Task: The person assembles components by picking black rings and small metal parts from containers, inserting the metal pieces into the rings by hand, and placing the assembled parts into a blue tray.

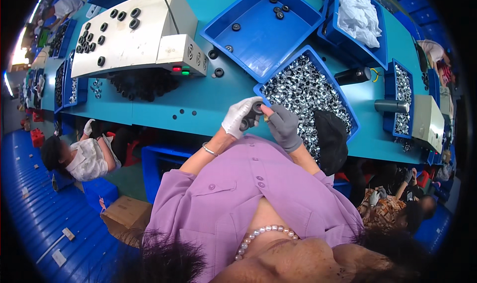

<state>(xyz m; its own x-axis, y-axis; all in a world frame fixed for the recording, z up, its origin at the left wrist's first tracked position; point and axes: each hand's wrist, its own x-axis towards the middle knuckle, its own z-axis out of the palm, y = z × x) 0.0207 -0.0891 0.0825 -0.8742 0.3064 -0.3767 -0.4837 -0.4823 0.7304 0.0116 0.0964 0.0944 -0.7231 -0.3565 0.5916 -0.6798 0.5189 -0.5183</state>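
Observation:
My left hand [238, 118], in a white glove, is closed round several black ring-shaped parts [257, 107] in front of my chest. My right hand [284, 129], in a grey glove with bare fingertips, meets it there. Its fingers are curled, and a bare fingertip presses at the upper black part. Whatever else lies between the right fingers is hidden. Just beyond the right hand stands a blue bin [354, 124] full of small shiny metal pieces [303, 86]. A black cloth [330, 141] hangs over that bin's near edge.
A cream machine [131, 34] with black rings on top stands at left, a dark heap [144, 84] beneath it. Beyond are a blue tray [293, 39] holding a few rings and a bin with white plastic bags [357, 17]. A black cylinder [353, 75] lies right. People sit on both sides.

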